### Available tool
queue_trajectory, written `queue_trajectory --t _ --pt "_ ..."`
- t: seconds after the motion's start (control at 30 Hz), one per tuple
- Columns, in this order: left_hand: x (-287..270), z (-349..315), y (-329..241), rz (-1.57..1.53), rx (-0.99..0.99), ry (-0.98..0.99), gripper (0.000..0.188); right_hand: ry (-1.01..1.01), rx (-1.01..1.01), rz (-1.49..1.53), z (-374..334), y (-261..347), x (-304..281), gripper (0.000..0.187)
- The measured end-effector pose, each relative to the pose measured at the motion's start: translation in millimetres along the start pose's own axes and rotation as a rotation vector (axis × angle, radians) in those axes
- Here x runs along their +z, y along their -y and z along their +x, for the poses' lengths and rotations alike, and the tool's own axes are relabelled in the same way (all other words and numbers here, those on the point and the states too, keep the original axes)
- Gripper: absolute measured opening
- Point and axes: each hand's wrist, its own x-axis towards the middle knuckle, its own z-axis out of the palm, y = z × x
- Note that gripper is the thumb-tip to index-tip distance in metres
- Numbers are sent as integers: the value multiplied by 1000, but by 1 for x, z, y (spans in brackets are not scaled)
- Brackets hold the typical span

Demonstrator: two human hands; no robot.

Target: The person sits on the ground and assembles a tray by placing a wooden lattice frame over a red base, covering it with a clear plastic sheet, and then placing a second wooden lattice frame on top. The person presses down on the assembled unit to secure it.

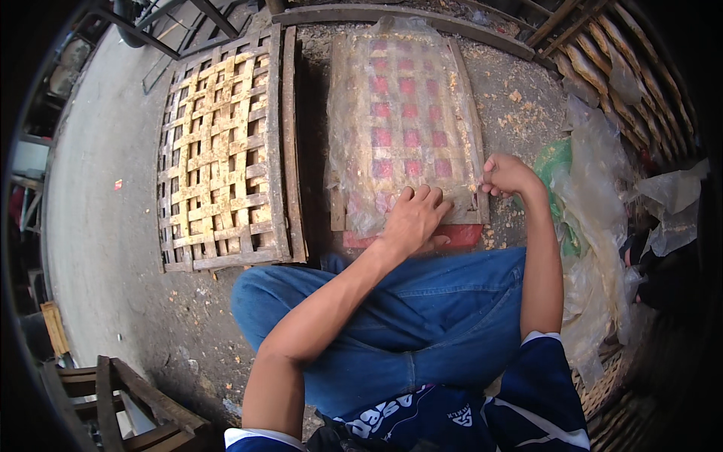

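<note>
In front of my folded legs lies a wooden lattice tray (468, 113), red showing through its square gaps. A clear, crumpled plastic sheet (354, 98), sprinkled with tan crumbs, covers it. At its near edge my left hand (414, 220) is closed, fingers bent over the sheet and thumb toward me. Just beyond the tray's near right corner is my right hand (506, 175), its fingers curled into a pinch. Whatever it holds, if anything, is too small to make out. A strip of red material (459, 236) sticks out beneath the tray's near edge.
To the left stands a stack of woven lattice trays (218, 151) dusted with yellow crumbs. Loose plastic sheets (591, 203) and a green piece (556, 166) lie at my right. More trays (625, 75) are stacked far right. A slatted wooden crate (124, 399) sits near left.
</note>
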Motion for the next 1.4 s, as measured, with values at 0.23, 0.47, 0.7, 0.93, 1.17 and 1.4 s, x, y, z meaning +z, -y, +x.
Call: queue_trajectory --t 0.23,0.47,0.7,0.93,1.17,1.4 --pt "29 -7 12 207 58 17 18 -110 -198 -203 0 8 -6 23" --pt "33 -8 13 136 34 -10 17 -102 -282 -111 -24 18 -8 26" --pt "34 -8 15 46 16 25 19 -52 -219 -99 -19 9 -18 30" --pt "14 0 9 -326 17 -35 18 196 9 -109 -12 16 1 45" --pt "37 -7 20 -180 79 113 20 164 83 -359 14 16 8 40" --pt "26 -6 17 -228 82 163 20 -67 -11 -437 47 -37 -1 43"
